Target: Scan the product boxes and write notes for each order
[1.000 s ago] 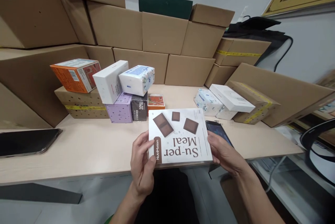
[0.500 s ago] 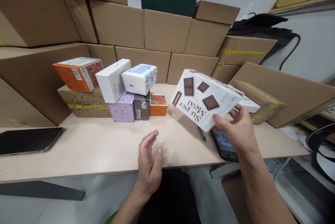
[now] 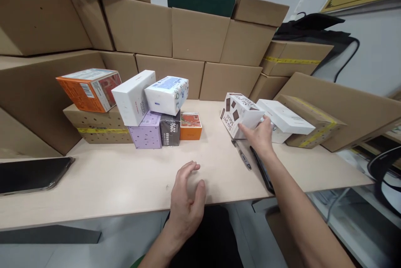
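A white "Super Meal" box (image 3: 247, 111) with brown chocolate squares stands on the right half of the table. My right hand (image 3: 258, 134) grips its near end, thumb on the printed side and the other fingers partly hidden. Just right of it is a flat white box (image 3: 286, 115), lying on something white and patterned. My left hand (image 3: 188, 195) hovers near the table's front edge, fingers curved and thumb apart, holding nothing. A pen (image 3: 241, 155) and a dark phone-like device (image 3: 263, 172) lie below the right hand, the device partly covered by the forearm.
On the left, an orange box (image 3: 90, 88) rests on a taped brown carton (image 3: 100, 128). A white box (image 3: 134, 97) and a tissue pack (image 3: 167, 94) sit atop a purple box (image 3: 145, 132) and a dark box (image 3: 170, 130). A small orange box (image 3: 191, 126) adjoins. Cartons (image 3: 200, 36) wall the back.
My right hand has carried the Super Meal box from a tilted, raised position down onto the table, turning it. My left hand has shifted slightly right and stays without anything in it.
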A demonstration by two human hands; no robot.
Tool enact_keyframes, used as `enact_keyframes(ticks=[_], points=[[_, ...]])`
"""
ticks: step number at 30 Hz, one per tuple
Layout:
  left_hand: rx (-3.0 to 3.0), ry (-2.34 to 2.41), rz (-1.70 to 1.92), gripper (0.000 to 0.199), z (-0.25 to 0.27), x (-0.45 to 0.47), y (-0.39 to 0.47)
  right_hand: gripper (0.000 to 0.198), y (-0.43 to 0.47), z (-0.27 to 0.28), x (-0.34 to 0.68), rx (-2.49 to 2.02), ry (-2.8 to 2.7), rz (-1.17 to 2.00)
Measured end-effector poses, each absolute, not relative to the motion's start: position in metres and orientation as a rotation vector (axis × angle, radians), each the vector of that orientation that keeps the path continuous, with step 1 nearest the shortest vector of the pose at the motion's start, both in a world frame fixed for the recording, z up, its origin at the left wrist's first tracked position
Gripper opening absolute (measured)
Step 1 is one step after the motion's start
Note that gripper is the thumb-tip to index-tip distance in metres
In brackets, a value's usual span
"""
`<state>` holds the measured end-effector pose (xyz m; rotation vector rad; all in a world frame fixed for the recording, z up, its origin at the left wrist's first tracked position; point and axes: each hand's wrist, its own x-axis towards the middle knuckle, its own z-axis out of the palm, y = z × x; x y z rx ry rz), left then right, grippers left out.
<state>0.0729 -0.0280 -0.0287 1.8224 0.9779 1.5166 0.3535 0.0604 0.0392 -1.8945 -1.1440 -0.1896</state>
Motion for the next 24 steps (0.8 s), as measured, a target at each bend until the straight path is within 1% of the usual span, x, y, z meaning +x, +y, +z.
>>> enact_keyframes(ticks=[2,3,5,6,7,10,12,15,18,21,24], points=[[1.832,0.972,1.517,0.044,-0.029,0.073,-0.028,0.087,0.050,0.050,0.343,-1.911,-1.183,-0.229],[1.835,0.967,1.518,0.044,-0.029,0.074,-0.028,0.080,0.047,0.056,0.333,-1.902,-1.249,-0.229],[1.835,0.965,1.510,0.044,-0.030,0.074,-0.029,0.062,0.048,0.064,0.309,-1.798,-1.567,-0.167],[1.828,0.970,1.500,0.044,-0.030,0.074,-0.029,0.058,0.052,0.065,0.295,-1.732,-1.726,-0.119],[1.815,0.980,1.487,0.043,-0.030,0.073,-0.029,0.060,0.059,0.066,0.280,-1.698,-1.841,-0.053],[1.769,1.020,1.422,0.040,-0.028,0.072,-0.028,0.079,0.085,0.061,0.244,-1.767,-1.964,0.168],[1.757,1.040,1.376,0.037,-0.026,0.070,-0.028,0.087,0.101,0.056,0.229,-1.765,-2.016,0.269],[1.770,1.039,1.353,0.033,-0.025,0.069,-0.027,0.086,0.113,0.050,0.221,-1.673,-2.098,0.377],[1.766,1.028,1.359,0.033,-0.025,0.068,-0.027,0.081,0.105,0.051,0.225,-1.627,-2.122,0.425],[1.731,1.028,1.394,0.036,-0.026,0.068,-0.025,0.076,0.075,0.054,0.233,-1.648,-2.112,0.436],[1.658,1.027,1.422,0.044,-0.027,0.069,-0.023,0.074,0.030,0.056,0.243,-1.674,-2.093,0.430]])
